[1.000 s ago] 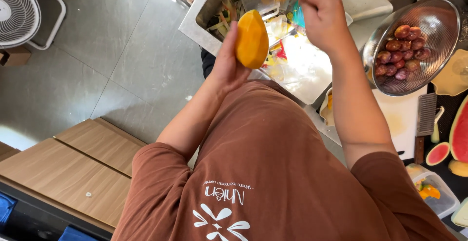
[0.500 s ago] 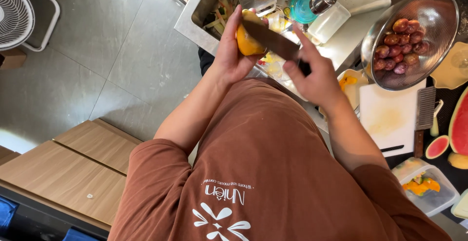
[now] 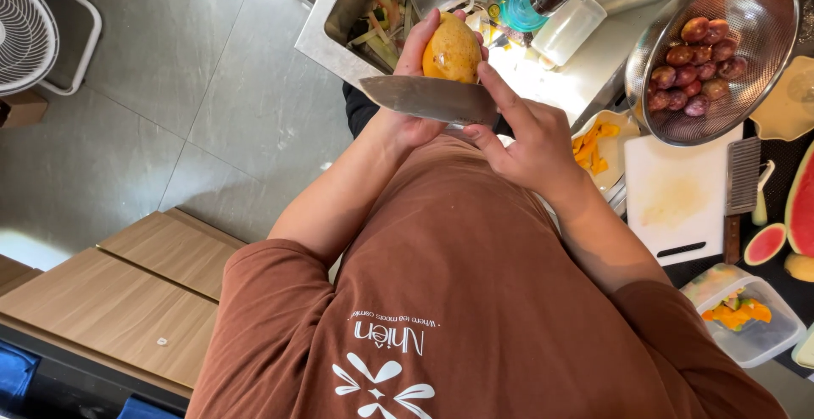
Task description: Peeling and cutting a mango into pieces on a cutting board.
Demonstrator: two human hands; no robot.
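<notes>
Smooth yellow-orange mango [image 3: 452,48], oval, long axis running up toward the steel sink [image 3: 339,25], held just over its near edge. Cupped from the left by the left hand [image 3: 415,88], fingers curled around it. Broad steel knife [image 3: 428,99] lying crosswise just beneath the mango, gripped closed by the right hand [image 3: 526,135], forefinger stretched onto the fruit. Half a second earlier, blade slanted higher across the mango. Right of the sink: mesh colander [image 3: 670,126] of round dark-red fruit, white cutting board [image 3: 687,198].

Watermelon [image 3: 801,198] (right edge) cut off
</notes>
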